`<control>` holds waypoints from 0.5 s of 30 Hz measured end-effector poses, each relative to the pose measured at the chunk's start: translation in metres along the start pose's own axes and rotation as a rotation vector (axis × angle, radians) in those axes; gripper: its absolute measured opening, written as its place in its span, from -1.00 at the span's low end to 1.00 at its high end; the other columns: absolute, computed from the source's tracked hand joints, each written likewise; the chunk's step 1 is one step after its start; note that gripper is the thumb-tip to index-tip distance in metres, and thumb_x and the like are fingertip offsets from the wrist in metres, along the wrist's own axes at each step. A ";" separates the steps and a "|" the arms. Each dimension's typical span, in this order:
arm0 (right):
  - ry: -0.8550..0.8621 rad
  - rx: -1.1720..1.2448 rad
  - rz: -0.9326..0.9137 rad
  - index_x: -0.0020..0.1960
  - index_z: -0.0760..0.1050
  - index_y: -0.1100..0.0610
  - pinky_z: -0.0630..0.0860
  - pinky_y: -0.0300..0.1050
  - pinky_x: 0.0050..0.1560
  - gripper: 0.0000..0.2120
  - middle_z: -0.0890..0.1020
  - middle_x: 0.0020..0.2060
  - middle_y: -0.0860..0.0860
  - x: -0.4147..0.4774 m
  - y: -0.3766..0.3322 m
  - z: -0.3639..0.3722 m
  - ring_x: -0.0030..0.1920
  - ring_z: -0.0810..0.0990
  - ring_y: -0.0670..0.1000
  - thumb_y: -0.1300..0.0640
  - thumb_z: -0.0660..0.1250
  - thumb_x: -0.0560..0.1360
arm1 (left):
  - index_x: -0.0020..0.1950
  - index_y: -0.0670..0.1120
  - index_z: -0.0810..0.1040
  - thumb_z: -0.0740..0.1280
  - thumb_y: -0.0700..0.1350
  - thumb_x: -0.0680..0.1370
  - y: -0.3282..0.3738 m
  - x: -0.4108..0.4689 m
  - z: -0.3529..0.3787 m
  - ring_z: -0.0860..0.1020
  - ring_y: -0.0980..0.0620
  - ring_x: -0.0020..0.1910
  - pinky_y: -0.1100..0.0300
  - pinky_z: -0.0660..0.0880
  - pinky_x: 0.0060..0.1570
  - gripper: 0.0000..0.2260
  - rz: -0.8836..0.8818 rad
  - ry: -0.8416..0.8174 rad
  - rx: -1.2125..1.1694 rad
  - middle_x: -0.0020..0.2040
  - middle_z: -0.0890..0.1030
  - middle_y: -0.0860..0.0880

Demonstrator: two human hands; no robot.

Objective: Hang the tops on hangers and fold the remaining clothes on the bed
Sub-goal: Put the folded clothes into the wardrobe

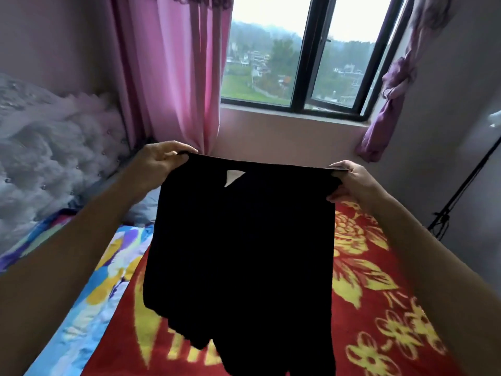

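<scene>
— Forearms fill both lower corners, reaching out over the bed. What do the hands have?
— Left hand grips the top left corner of the black garment, fingers curled round its edge. Right hand pinches the top right corner in the same way.
— So where is the garment?
— Stretched between the two hands and held up in the air, it hangs in front of the red blanket with yellow flowers.
— Any label?
— Pale tag just below the top edge, nearer the left hand; no writing on it can be read. Yellow letters on the blanket by the garment's lower edge are partly covered, so I cannot read them.
</scene>
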State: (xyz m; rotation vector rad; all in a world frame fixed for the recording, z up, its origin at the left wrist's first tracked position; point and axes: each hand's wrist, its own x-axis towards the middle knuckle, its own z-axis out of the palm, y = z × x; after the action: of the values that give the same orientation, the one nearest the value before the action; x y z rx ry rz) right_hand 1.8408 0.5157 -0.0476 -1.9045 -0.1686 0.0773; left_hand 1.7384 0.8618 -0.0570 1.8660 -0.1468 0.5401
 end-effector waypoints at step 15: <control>-0.184 -0.464 -0.114 -0.24 0.57 0.30 0.29 -0.24 -0.33 -0.85 0.48 -0.43 -0.04 -0.036 0.078 -0.006 -0.39 0.40 -0.13 0.22 0.42 0.44 | -0.15 -0.07 0.64 0.26 -0.32 0.55 -0.042 -0.016 0.004 0.51 0.23 -0.37 0.47 0.43 -0.32 -0.78 -0.153 -0.188 -0.036 -0.29 0.59 -0.04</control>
State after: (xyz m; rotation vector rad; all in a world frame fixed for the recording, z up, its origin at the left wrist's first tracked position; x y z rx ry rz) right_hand 1.8125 0.4787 -0.1200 -2.3450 -0.4511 0.1462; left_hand 1.7403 0.8704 -0.1012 1.8733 -0.1354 0.2549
